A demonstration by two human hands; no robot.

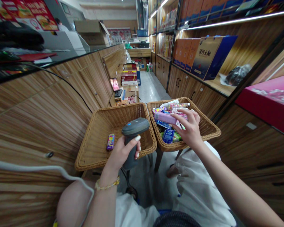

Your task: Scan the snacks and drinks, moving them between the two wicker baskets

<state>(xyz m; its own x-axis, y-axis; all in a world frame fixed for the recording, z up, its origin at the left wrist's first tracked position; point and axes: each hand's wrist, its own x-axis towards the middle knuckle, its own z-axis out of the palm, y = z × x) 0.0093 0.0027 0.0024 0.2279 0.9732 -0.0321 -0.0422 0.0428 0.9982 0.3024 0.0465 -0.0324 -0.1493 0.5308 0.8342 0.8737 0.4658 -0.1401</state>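
Observation:
My left hand (pixel 126 149) is wrapped round the handle of a dark grey barcode scanner (pixel 136 126), held over the front rim of the left wicker basket (pixel 99 118). One small purple packet (pixel 110 142) lies in that basket. Over the right wicker basket (pixel 209 130), my right hand (pixel 188 126) pinches a pale purple, bar-shaped pack (pixel 165 118) between thumb and fingers. Under it are several small packs of sweets, among them a blue packet (pixel 168 136). The print on the held pack is too blurred to read.
A wooden counter (pixel 68 88) runs along the left, with a black cable hanging down it. Shelves hold boxes and a gift bag (pixel 208 56) on the right. A pink box (pixel 272 97) juts in at the right edge. Stacked boxes (pixel 130 77) stand beyond the baskets.

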